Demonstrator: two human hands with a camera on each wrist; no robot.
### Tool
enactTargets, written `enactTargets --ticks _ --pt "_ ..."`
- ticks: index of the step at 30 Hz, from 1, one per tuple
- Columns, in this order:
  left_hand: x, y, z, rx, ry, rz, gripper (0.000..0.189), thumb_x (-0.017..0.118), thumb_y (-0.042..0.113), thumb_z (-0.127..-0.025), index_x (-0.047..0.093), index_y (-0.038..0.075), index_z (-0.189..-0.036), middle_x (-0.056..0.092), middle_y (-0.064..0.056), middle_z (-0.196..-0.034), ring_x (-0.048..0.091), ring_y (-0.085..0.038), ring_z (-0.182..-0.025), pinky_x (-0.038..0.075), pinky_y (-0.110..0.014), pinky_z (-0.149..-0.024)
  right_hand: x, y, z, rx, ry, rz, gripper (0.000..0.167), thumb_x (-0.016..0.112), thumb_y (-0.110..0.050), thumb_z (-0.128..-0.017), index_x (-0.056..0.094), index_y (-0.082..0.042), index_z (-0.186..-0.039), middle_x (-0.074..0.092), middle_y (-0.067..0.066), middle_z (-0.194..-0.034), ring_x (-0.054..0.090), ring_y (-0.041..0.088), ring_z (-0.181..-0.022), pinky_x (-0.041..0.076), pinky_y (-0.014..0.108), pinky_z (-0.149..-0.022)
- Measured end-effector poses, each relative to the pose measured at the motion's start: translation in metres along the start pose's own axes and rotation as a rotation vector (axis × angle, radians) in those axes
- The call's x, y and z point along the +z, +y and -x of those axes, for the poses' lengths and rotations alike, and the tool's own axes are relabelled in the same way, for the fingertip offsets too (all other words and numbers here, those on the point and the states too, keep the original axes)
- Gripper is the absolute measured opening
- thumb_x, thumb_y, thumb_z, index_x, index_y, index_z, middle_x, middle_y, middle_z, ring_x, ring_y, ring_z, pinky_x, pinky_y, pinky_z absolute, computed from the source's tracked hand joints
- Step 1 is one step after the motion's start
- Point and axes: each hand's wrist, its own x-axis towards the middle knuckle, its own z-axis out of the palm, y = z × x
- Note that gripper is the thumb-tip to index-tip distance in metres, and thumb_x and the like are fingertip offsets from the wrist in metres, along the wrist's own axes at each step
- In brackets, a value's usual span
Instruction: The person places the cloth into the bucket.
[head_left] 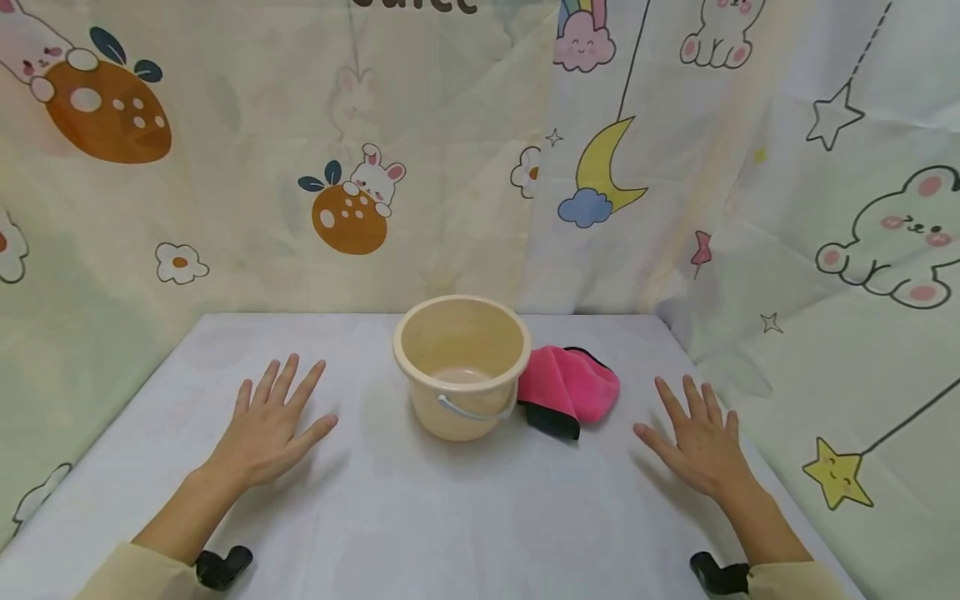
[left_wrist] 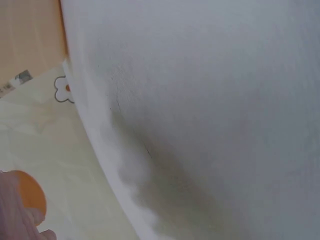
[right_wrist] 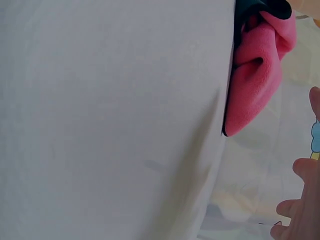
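A cream plastic bucket (head_left: 433, 412) with a pale handle stands upright near the back middle of the table. Against its right side lies a crumpled pink cloth (head_left: 573, 385) with black edging, also seen in the right wrist view as a pink cloth (right_wrist: 257, 75). My left hand (head_left: 268, 429) is left of the bucket, fingers spread and straight, holding nothing. To the right of the cloth, my right hand (head_left: 697, 446) also has its fingers spread, apart from the cloth. Only fingertips show in the wrist views.
The white table (head_left: 480, 525) ends at a back edge against a printed fabric curtain (head_left: 450, 208). More curtain hangs on both sides. A black wrist device (head_left: 223, 568) sits at the left cuff, and another black device (head_left: 718, 575) at the right cuff.
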Motion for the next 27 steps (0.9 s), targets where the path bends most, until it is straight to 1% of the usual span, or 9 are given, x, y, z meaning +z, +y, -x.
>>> enactTargets --ticks 5,8,13,19,23,27 --pt "0.002 0.002 0.000 0.005 0.035 0.069 0.083 0.047 0.059 -0.102 0.015 0.019 -0.167 0.015 -0.029 -0.169 0.014 -0.055 -0.153 0.012 -0.078 -0.115 0.002 -0.002 -0.001 -0.024 0.048 -0.045 0.085 0.055 -0.059 -0.099 0.024 -0.014 -0.165 0.021 0.035 -0.163 0.016 0.061 -0.148 0.016 0.086 -0.105" --pt "0.003 0.003 -0.002 -0.002 0.053 0.118 0.082 0.047 0.057 -0.103 0.012 0.019 -0.168 0.016 -0.029 -0.168 0.016 -0.055 -0.152 0.015 -0.079 -0.114 0.004 -0.004 -0.002 -0.043 0.077 -0.098 0.083 0.059 -0.053 -0.099 0.027 -0.012 -0.163 0.024 0.036 -0.161 0.022 0.062 -0.145 0.021 0.083 -0.106" --pt "0.004 0.005 -0.005 -0.025 0.070 0.186 0.082 0.047 0.054 -0.104 0.011 0.017 -0.167 0.016 -0.029 -0.168 0.014 -0.055 -0.153 0.013 -0.079 -0.114 0.007 -0.007 -0.004 -0.049 0.107 -0.201 0.081 0.064 -0.047 -0.098 0.030 -0.010 -0.162 0.028 0.035 -0.159 0.027 0.060 -0.141 0.030 0.080 -0.102" --pt "0.009 0.010 -0.009 0.001 0.110 0.270 0.079 0.049 0.049 -0.105 0.013 0.016 -0.167 0.017 -0.029 -0.168 0.015 -0.055 -0.152 0.015 -0.079 -0.114 0.009 -0.011 -0.006 -0.034 0.138 -0.248 0.078 0.066 -0.042 -0.098 0.034 -0.007 -0.159 0.030 0.035 -0.157 0.028 0.059 -0.141 0.031 0.080 -0.101" --pt "0.011 0.013 -0.011 0.003 0.125 0.316 0.076 0.048 0.045 -0.106 0.014 0.016 -0.167 0.018 -0.029 -0.168 0.016 -0.056 -0.152 0.016 -0.078 -0.114 0.010 -0.016 -0.008 -0.030 0.131 -0.287 0.076 0.067 -0.040 -0.098 0.035 -0.006 -0.159 0.030 0.033 -0.158 0.029 0.058 -0.142 0.033 0.080 -0.102" --pt "0.015 0.017 -0.016 -0.003 0.126 0.377 0.075 0.047 0.043 -0.107 0.012 0.016 -0.167 0.016 -0.028 -0.169 0.015 -0.057 -0.152 0.015 -0.079 -0.113 0.009 -0.020 -0.009 -0.013 0.120 -0.334 0.075 0.067 -0.038 -0.099 0.035 -0.007 -0.159 0.029 0.032 -0.159 0.029 0.056 -0.142 0.033 0.079 -0.103"
